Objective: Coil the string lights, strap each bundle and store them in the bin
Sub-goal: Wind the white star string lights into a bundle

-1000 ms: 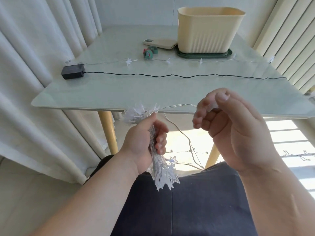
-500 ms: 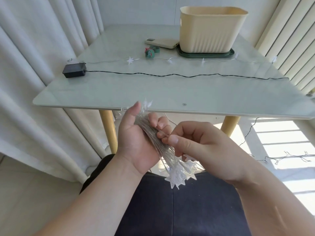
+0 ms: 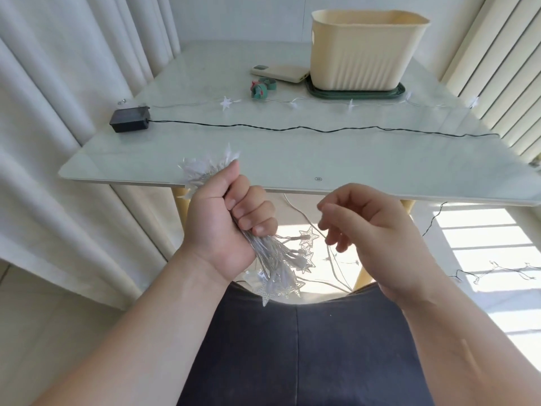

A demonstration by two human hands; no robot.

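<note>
Pale glass-topped rectangular table [image 3: 292, 159] spans 9 to 3 o'clock, on yellow wooden legs [image 3: 178, 221]. On tabletop: cream flat phone-like slab [image 3: 279, 73] at 12 o'clock, dark green plastic tray [image 3: 401, 90] just beside it at 1 o'clock. White pleated curtain [image 3: 58, 112] at 9 o'clock. Cream vertical blinds [image 3: 497, 68] at 2 o'clock. Dark navy trousers [image 3: 307, 347] at 6 o'clock.

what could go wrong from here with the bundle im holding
1. The star-light bundle has no strap and only the left hand grips it. The green straps lie far across the table, so reaching for one may let the coils spring loose.
2. Its loose strand trails down under the table near a table leg, where it might snag or tangle as it is pulled in.
</note>
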